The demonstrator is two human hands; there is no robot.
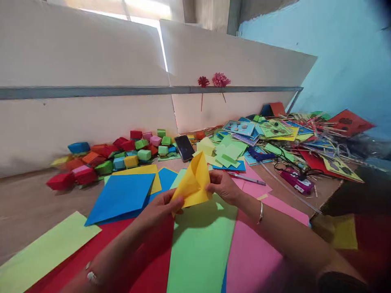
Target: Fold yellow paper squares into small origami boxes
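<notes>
A folded yellow paper [194, 183] is held up between both hands, its top coming to a point and its folds partly opened. My left hand [166, 203] pinches the lower left corner, thumb in front. My right hand [222, 185] grips the right edge between thumb and fingers. Beneath the hands lies a light green sheet [201, 244], with a red sheet [149, 252] to its left and a pink sheet [253, 252] to its right. A folded blue paper [122, 195] rests left of the yellow one.
Small coloured paper boxes [105, 156] cluster at the back left beside a phone [184, 147]. Green paper pieces [229, 150], a pen [249, 179], a blue glue gun [259, 154], a purple power strip [297, 181] and decorated cards [275, 129] lie at the right.
</notes>
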